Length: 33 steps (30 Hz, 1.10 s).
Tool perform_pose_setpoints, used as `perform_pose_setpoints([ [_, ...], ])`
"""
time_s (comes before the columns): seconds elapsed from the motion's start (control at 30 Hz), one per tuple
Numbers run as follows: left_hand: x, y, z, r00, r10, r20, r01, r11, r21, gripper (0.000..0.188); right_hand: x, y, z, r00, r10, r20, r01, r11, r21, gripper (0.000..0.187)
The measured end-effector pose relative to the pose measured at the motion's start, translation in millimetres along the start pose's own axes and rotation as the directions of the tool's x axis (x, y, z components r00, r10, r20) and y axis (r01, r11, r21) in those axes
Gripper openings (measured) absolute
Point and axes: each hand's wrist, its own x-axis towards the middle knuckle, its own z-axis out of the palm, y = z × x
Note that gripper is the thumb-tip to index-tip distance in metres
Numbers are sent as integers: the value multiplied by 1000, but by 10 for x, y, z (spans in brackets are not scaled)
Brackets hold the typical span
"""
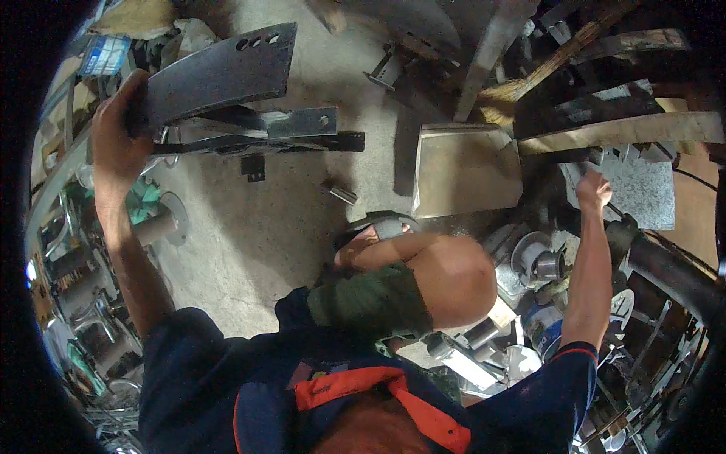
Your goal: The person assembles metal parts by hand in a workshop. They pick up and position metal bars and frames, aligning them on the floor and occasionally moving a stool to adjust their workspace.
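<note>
My left hand (121, 132) is closed round the near-left end of a dark flat metal plate (219, 76), which is held tilted above the floor. Several round holes run along the plate's far end. Below it lie dark metal bars (302, 122), one with a hole at its tip, and a small dark bracket (253, 168). Out to the right, my right hand (594, 189) is closed beside a dark bar end (582, 155), over a grey metal sheet (643, 185). What its fingers hold, if anything, is hidden.
A flat tan board (469, 170) stands right of the concrete floor (242, 242). Wooden beams (628, 132) cross the far right. Metal scrap (537, 261) is heaped by my right arm, and more parts (83, 295) crowd the left. A short metal tube (342, 195) lies by my foot.
</note>
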Motion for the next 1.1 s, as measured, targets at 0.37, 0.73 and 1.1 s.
perform_pose_setpoints([
  [0.37, 137, 90, 17, 998, 51, -47, -51, 999, 11, 58, -492, 467, 590, 914, 262, 310, 127, -910, 394, 25],
  [0.73, 571, 1, 236, 985, 138, -101, -157, 962, -225, 47, -675, 862, 602, 744, 441, 501, -187, -583, 791, 20],
  [1.1, 2580, 45, 1071, 792, 601, -108, -609, 790, -74, 34, -427, 709, -484, 651, 752, -106, -163, 274, 948, 38],
])
